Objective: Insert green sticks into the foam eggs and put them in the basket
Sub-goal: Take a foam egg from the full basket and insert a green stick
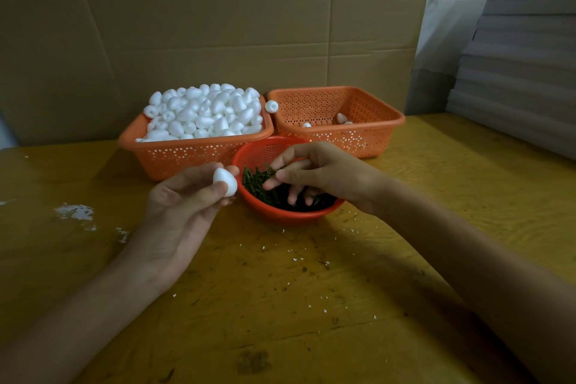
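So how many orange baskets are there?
2. The left basket, heaped with eggs, and the right basket, nearly empty, stand side by side behind the red bowl.

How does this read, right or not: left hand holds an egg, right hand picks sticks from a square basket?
Wrong container: the head view shows the right hand picking sticks from the round bowl. The left hand does hold an egg.
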{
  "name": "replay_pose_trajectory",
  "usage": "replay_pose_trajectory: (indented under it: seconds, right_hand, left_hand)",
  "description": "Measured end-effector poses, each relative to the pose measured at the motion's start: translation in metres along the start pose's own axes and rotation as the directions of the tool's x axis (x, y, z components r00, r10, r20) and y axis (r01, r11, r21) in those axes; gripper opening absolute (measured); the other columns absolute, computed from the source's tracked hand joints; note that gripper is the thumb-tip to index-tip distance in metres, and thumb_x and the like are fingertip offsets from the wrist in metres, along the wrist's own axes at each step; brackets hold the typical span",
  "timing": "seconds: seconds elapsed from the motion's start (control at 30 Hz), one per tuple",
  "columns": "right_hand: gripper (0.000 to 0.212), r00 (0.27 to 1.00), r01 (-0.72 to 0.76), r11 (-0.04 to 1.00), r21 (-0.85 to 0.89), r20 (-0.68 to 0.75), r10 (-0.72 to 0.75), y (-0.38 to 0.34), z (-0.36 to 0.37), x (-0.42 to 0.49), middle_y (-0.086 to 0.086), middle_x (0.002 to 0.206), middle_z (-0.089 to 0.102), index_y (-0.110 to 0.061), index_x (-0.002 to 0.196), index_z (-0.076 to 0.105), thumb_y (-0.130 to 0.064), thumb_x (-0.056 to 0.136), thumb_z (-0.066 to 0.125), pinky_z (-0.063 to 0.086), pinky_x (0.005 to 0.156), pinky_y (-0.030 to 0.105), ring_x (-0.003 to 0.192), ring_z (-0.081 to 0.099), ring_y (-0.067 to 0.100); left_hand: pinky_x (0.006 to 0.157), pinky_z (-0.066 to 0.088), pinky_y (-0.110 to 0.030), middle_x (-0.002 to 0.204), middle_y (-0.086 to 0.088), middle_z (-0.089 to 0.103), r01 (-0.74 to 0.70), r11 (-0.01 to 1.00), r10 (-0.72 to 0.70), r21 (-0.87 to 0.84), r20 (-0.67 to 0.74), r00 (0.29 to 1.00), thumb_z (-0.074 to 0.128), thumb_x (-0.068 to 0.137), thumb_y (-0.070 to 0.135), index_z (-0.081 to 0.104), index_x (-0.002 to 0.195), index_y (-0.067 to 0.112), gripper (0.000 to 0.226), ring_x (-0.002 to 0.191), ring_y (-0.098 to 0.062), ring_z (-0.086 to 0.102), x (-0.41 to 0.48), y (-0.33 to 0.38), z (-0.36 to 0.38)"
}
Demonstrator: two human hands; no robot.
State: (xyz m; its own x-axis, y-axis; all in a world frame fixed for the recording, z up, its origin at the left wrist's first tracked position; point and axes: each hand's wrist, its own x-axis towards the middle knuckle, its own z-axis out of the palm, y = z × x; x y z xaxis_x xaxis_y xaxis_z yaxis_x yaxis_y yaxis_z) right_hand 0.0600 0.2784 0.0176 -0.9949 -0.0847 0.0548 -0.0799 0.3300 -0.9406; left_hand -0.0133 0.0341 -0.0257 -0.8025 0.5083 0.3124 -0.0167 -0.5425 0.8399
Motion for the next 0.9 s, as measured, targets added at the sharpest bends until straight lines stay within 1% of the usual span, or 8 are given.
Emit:
replay_pose_trajectory:
  seconds: [0.1,0.23,0.33,0.4,0.53,0.63,0.8,0.9]
  right_hand:
    - [0.014,0.995,0.077,0.997,-0.032,-0.064,-0.079,0.001,0.002,0.001,0.008,0.106,0.080,0.000,0.114,0.063,-0.008,0.103,0.062,0.057,0.059,0.025,0.074,0.071,0.020]
    - [0.007,0.948,0.236,0.938,-0.255,-0.150,-0.280,0.002,0.009,0.003,0.007,0.092,0.079,-0.002,0.104,0.068,-0.008,0.100,0.067,0.062,0.063,0.032,0.072,0.073,0.025]
    - [0.002,0.883,0.328,0.825,-0.460,-0.162,-0.441,0.001,0.015,0.002,-0.008,0.088,0.075,-0.011,0.099,0.074,-0.013,0.097,0.073,0.058,0.076,0.023,0.080,0.071,0.007]
    - [0.003,0.851,0.367,0.766,-0.527,-0.144,-0.506,-0.002,0.019,-0.001,-0.017,0.086,0.070,-0.014,0.098,0.075,-0.015,0.096,0.075,0.052,0.076,0.016,0.081,0.068,0.000]
    - [0.008,0.814,0.399,0.719,-0.569,-0.142,-0.563,-0.006,0.028,-0.004,-0.009,0.084,0.075,-0.012,0.095,0.079,-0.019,0.092,0.080,0.056,0.072,0.028,0.077,0.069,0.007]
    - [0.008,0.798,0.401,0.689,-0.603,-0.140,-0.586,-0.006,0.033,-0.006,-0.005,0.083,0.077,-0.013,0.095,0.080,-0.019,0.090,0.082,0.056,0.071,0.027,0.076,0.069,0.006]
    - [0.007,0.798,0.386,0.709,-0.590,-0.172,-0.577,-0.004,0.038,-0.007,-0.005,0.085,0.078,-0.012,0.095,0.081,-0.017,0.090,0.082,0.058,0.072,0.037,0.076,0.071,0.009]
    - [0.006,0.789,0.381,0.734,-0.562,-0.215,-0.575,-0.003,0.039,-0.006,-0.005,0.084,0.077,-0.012,0.096,0.080,-0.016,0.091,0.081,0.058,0.074,0.040,0.076,0.072,0.009]
  left_hand:
    - [0.083,0.060,-0.024,0.112,-0.011,0.079,0.015,1.000,-0.015,0.017,0.040,0.999,0.096,0.066,0.022,0.084,0.095,0.018,0.032,0.103,-0.022,0.077,-0.001,0.001,-0.001]
    - [0.087,0.062,-0.030,0.114,-0.018,0.077,0.047,0.999,-0.047,-0.001,-0.012,0.999,0.098,0.063,0.024,0.081,0.103,0.016,0.044,0.109,-0.035,0.075,-0.002,0.001,-0.004]
    - [0.089,0.062,-0.031,0.121,-0.021,0.074,0.074,0.996,-0.075,-0.048,-0.036,0.997,0.091,0.071,0.018,0.079,0.110,0.015,0.041,0.116,-0.037,0.072,-0.001,0.001,-0.006]
    - [0.089,0.062,-0.032,0.123,-0.021,0.074,0.082,0.994,-0.085,-0.068,-0.054,0.995,0.085,0.076,0.013,0.080,0.109,0.014,0.033,0.118,-0.038,0.071,0.000,0.000,-0.006]
    - [0.086,0.062,-0.030,0.116,-0.017,0.077,0.081,0.996,-0.086,-0.044,-0.102,0.991,0.072,0.083,0.005,0.083,0.101,0.015,0.023,0.114,-0.031,0.074,0.000,-0.002,-0.003]
    - [0.083,0.063,-0.028,0.111,-0.014,0.079,0.080,0.996,-0.083,-0.029,-0.113,0.990,0.075,0.079,0.007,0.084,0.098,0.017,0.023,0.109,-0.026,0.076,-0.001,-0.001,0.000]
    - [0.081,0.062,-0.026,0.112,-0.014,0.079,0.069,0.997,-0.070,-0.014,-0.119,0.990,0.074,0.079,0.006,0.084,0.098,0.016,0.024,0.107,-0.025,0.077,-0.001,-0.001,0.001]
    - [0.083,0.062,-0.026,0.117,-0.018,0.077,0.069,0.997,-0.071,-0.023,-0.091,0.993,0.072,0.083,0.006,0.083,0.101,0.016,0.023,0.111,-0.032,0.075,-0.002,0.000,-0.001]
